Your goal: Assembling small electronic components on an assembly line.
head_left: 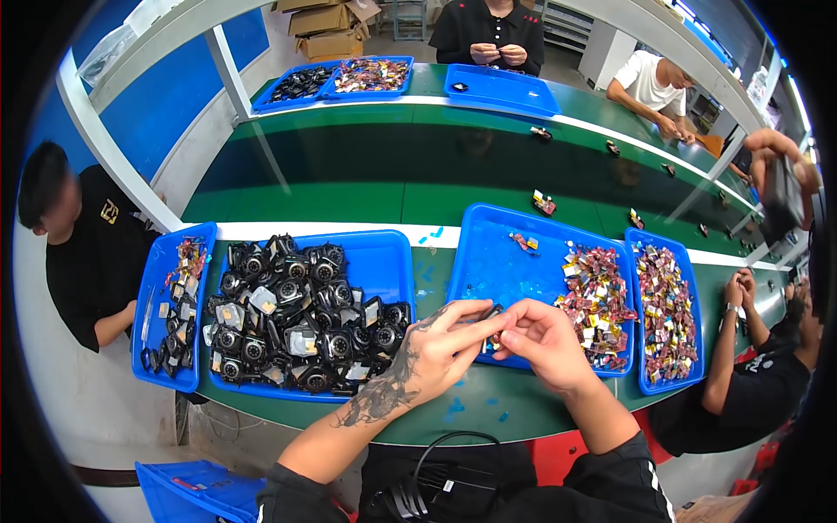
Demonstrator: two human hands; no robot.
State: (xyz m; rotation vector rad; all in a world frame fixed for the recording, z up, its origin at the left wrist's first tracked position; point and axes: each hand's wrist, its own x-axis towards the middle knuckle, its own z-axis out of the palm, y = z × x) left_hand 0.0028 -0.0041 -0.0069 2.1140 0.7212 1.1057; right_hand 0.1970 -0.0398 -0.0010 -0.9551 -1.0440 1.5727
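Hiding most of the small dark part (494, 310), my left hand (446, 349) and right hand (551, 349) keep me from making out its shape; their fingers, nearly closed, grip it above the blue tray (493, 248)

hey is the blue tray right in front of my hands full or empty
Partly full: the tray has small parts heaped right, mostly blue showing left.

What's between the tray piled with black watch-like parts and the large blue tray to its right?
The head view shows green worktop with small blue scraps and, farther back, a white strip; the left hand hides part.
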